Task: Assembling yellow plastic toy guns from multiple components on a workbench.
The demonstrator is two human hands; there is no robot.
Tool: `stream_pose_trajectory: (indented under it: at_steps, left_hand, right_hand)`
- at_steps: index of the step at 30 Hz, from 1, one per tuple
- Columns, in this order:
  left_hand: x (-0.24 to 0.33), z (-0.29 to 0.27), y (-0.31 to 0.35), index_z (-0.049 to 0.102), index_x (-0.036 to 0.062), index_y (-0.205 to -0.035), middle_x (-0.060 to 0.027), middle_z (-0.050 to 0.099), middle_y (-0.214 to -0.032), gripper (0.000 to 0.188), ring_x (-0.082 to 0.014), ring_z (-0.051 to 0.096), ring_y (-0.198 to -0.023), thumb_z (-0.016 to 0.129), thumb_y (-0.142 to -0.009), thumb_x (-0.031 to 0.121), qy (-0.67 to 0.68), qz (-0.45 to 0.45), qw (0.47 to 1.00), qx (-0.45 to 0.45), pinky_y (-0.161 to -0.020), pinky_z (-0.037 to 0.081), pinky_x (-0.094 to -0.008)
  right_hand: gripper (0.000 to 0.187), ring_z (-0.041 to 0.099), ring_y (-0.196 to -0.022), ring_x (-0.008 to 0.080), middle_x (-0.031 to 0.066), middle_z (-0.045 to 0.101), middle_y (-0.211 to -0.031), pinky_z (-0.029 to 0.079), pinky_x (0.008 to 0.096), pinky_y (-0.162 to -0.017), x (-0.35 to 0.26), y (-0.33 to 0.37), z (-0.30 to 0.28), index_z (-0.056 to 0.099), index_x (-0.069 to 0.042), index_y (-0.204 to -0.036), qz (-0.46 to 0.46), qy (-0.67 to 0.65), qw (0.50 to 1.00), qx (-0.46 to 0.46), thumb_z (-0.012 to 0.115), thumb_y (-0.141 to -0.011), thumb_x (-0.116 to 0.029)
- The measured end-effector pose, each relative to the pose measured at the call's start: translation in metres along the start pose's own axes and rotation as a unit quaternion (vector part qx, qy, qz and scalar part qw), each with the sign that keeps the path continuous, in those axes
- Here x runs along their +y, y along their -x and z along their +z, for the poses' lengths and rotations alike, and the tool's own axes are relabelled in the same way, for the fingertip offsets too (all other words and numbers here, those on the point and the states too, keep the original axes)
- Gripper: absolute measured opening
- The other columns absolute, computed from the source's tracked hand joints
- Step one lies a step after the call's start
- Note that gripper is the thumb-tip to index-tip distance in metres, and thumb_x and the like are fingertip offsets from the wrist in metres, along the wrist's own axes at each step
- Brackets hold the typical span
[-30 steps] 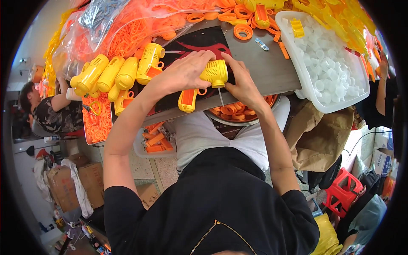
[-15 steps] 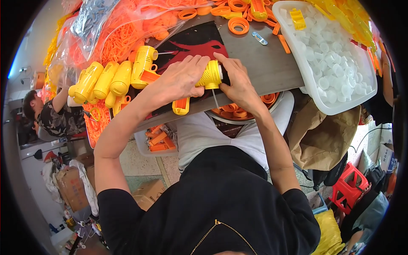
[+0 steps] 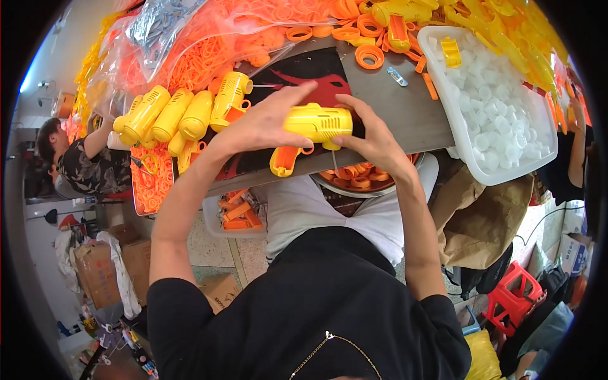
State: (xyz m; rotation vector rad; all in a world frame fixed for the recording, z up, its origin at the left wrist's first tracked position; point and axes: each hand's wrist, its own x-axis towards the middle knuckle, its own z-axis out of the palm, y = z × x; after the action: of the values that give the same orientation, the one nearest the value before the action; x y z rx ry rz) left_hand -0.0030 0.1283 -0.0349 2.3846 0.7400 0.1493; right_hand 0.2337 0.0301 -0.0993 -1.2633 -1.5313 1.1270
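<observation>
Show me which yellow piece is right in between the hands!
The slotted yellow piece: the left hand is at its left, the right hand at its right. The bunched yellow pieces are left of both hands.

I'm holding a glossy yellow plastic barrel-shaped housing (image 3: 318,123) nearly level over the table (image 3: 415,115), its length running left to right, vent slots facing up.
</observation>
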Motion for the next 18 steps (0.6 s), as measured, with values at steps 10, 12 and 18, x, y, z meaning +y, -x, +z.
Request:
stream_pose_trajectory:
  at_steps: [10,12,18]
  left_hand:
    - [0.042,0.031,0.032,0.056,0.0044,-0.127,-0.0059,0.068,-0.115,0.056,-0.0131,0.066,-0.101,0.084,-0.08,0.014,0.387,-0.138,0.904,0.119,-0.089,0.053,-0.0281]
    - [0.056,0.039,0.026,0.057,0.0045,-0.125,-0.0068,0.068,-0.109,0.058,-0.0122,0.066,-0.097,0.086,-0.077,0.017,0.185,-0.117,0.959,0.181,-0.085,0.053,-0.0292]
    - [0.057,0.045,0.036,0.056,0.0071,-0.123,-0.0133,0.063,-0.109,0.057,-0.0324,0.067,-0.094,0.084,-0.076,0.022,0.008,-0.007,0.97,0.243,-0.08,0.055,-0.0403]
  right_hand:
    - [0.032,0.057,-0.115,0.0127,0.0075,0.063,-0.121,0.045,0.0304,-0.101,-0.02,-0.005,-0.001,0.06,0.0,-0.123,-0.074,-0.091,0.993,0.004,0.068,-0.095,-0.014]
    - [0.025,0.059,-0.109,0.0134,0.0081,0.064,-0.118,0.048,0.0307,-0.096,-0.024,-0.009,0.004,0.062,0.003,-0.114,0.014,-0.135,0.99,-0.033,0.065,-0.096,-0.014]
    - [0.059,0.056,-0.119,0.024,0.0124,0.061,-0.126,0.043,0.0367,-0.105,-0.055,0.005,0.026,0.053,-0.003,-0.136,-0.139,0.076,0.987,0.015,0.077,-0.085,-0.021]
